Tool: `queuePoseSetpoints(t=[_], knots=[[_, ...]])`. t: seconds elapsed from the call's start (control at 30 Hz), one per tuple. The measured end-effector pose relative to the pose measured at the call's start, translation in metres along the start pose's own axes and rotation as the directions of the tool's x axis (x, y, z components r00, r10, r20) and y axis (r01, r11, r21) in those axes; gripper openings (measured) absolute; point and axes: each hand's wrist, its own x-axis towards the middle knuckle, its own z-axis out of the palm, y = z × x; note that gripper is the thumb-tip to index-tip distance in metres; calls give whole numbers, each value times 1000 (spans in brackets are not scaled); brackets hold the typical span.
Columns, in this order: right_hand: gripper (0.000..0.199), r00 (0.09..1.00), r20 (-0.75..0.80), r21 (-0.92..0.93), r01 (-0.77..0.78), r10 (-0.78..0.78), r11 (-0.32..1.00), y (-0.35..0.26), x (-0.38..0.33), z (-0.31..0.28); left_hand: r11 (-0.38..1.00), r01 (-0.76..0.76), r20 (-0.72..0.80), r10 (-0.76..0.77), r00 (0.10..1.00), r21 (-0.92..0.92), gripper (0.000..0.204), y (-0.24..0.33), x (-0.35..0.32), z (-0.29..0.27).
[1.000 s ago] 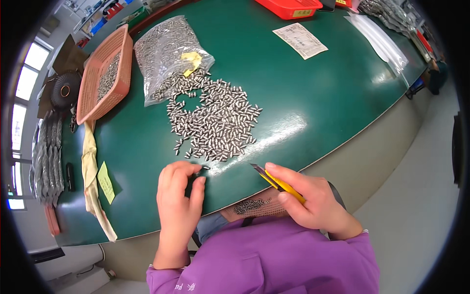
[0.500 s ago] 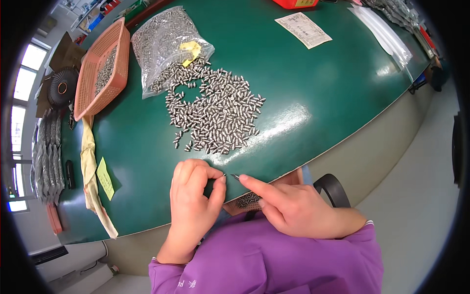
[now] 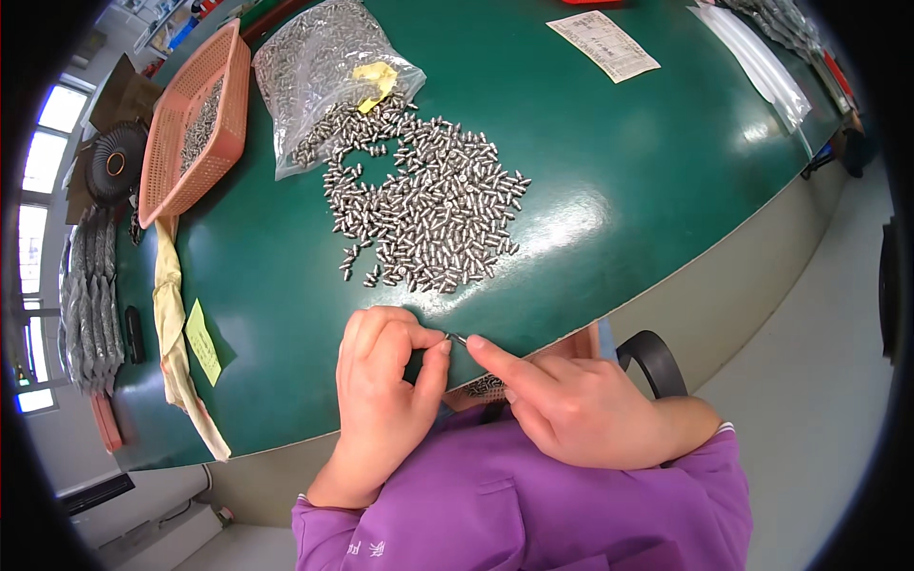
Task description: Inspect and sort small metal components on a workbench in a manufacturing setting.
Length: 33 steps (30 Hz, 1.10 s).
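Observation:
Close to the table's near edge, my two hands meet. My left hand (image 3: 388, 385) is closed in a pinch, thumb against index finger, on a tiny piece that its fingertips mostly hide. My right hand (image 3: 576, 404) has its index finger stretched along a small dark pointed metal piece (image 3: 459, 339), whose tip reaches the left fingertips. Whether that piece is a tool or a loose part I cannot tell. Just beyond my hands spreads a pile of small pointed metal parts (image 3: 443, 209), several of them lying apart at its near left side.
A clear plastic bag (image 3: 319, 71) of the same parts lies open behind the pile. Left of it stands a pink basket (image 3: 228, 133) with more parts. A yellow cloth strip (image 3: 169, 314), a green note (image 3: 202, 343) and a printed slip (image 3: 605, 46) lie on the green table (image 3: 276, 285).
The dark metal piece at my right hand has closed the gap to my left fingertips. The pile, bag and slip sit slightly higher in the view.

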Motion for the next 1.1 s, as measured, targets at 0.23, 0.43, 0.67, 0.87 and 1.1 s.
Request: queuePoseSetpoints(t=[0.23,0.43,0.67,0.87,1.1], knots=[[60,997,76,-23,-28,30,999,-10,5,-14,1000,-21,26,21,999,18,18,-1,2,-3],[63,991,127,-74,-35,44,997,-12,4,-11,999,-28,25,27,999,30,17,0,3,-2],[59,999,-3,96,-49,50,994,5,-9,-3,996,-21,189,37,981,-85,14,11,-2,-12],[60,988,28,189,-157,154,969,5,-12,-18,981,40,-105,-20,994,191,17,-6,13,-4],[62,992,10,182,-129,129,975,7,-12,-9,971,49,-101,-26,995,236,16,-10,20,2]])
